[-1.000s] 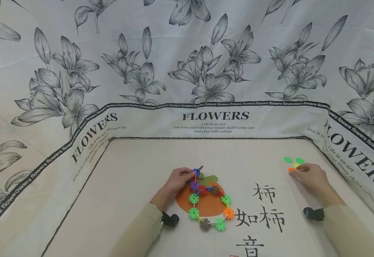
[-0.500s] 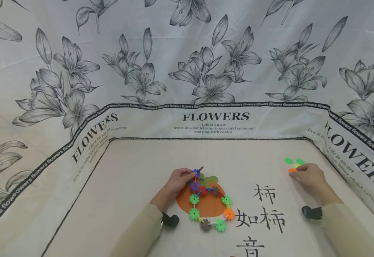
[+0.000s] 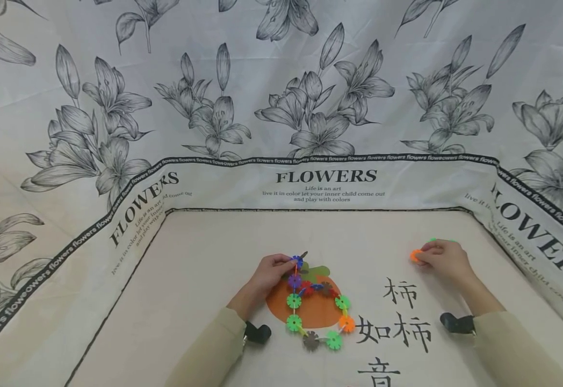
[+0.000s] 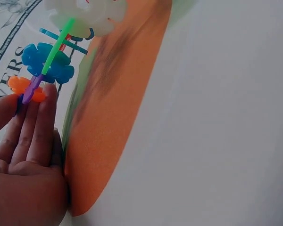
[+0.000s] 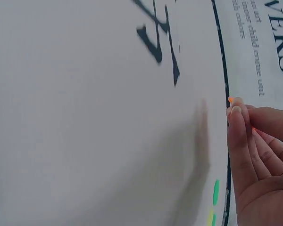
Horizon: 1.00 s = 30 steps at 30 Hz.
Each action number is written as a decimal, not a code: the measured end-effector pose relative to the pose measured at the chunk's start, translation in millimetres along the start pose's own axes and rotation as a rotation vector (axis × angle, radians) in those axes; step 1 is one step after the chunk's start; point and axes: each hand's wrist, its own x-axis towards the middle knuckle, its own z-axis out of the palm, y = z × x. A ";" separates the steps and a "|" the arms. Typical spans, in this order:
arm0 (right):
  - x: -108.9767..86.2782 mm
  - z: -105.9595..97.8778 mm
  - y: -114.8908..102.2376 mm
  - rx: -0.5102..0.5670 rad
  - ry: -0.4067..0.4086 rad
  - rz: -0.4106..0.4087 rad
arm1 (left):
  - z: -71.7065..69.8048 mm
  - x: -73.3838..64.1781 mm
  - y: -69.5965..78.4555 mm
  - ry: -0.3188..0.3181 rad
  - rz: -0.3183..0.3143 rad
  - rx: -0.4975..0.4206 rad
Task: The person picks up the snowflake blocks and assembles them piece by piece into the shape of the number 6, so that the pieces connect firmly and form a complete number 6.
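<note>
A ring of linked, notched plastic snowflake discs (image 3: 294,323) in green, brown, orange, red and purple hangs over the printed persimmon, with a short tail at its upper left. My left hand (image 3: 268,273) pinches the blue snowflake disc (image 3: 297,261) at the end of that tail between thumb and fingertips. In the left wrist view an orange disc (image 4: 18,84) sits by these fingertips, joined to the chain. Off to the right, my right hand (image 3: 448,262) pinches a loose orange snowflake disc (image 3: 414,256); in the right wrist view the fingers cover most of it.
Loose green discs (image 5: 215,192) and a yellow disc (image 5: 210,218) lie on the cloth behind the right hand, mostly hidden in the head view. The pale cloth bears a printed persimmon (image 3: 281,309) and black characters (image 3: 412,330). A flower-printed fabric wall (image 3: 330,177) rises along the back and sides.
My right hand has lifted the orange disc away from the loose pieces and moved left with it, now covering the green discs. The left hand and chain have hardly moved.
</note>
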 end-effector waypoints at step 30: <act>0.6 112.0 -128.5 0.472 -0.381 -0.164 | -3.1 0.8 0.6 -0.034 0.001 -0.023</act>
